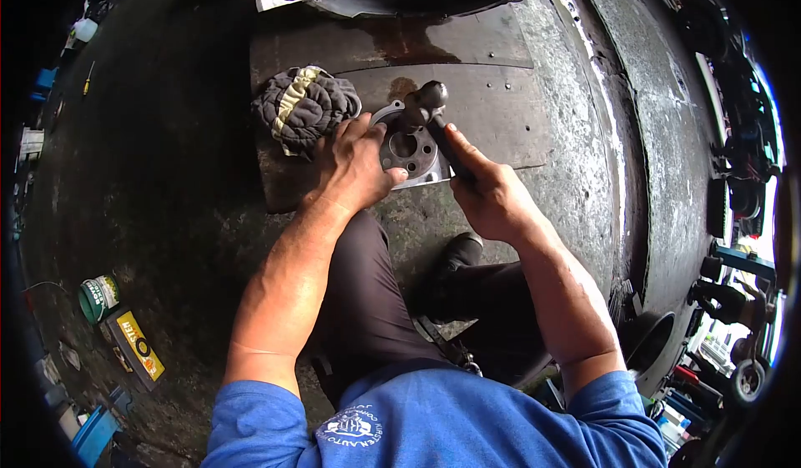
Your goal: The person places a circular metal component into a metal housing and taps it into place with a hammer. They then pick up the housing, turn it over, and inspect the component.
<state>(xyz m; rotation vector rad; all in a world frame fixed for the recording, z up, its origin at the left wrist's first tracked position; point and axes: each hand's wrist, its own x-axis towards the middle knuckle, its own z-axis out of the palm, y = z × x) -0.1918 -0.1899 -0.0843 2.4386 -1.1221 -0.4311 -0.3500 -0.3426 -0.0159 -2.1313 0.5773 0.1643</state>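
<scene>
Right hand is closed around the handle of a hammer, its head over a holed metal part on the worn board, contact unclear from here; left hand lies spread against the part, beside a bundled cloth.

The person wears a blue T-shirt with a left short sleeve and a right short sleeve ending in plain hems. A round white print, ringed with lettering that includes "AUTO", marks the left side. Farther out come dark, smooth trousers and a black shoe.
</scene>
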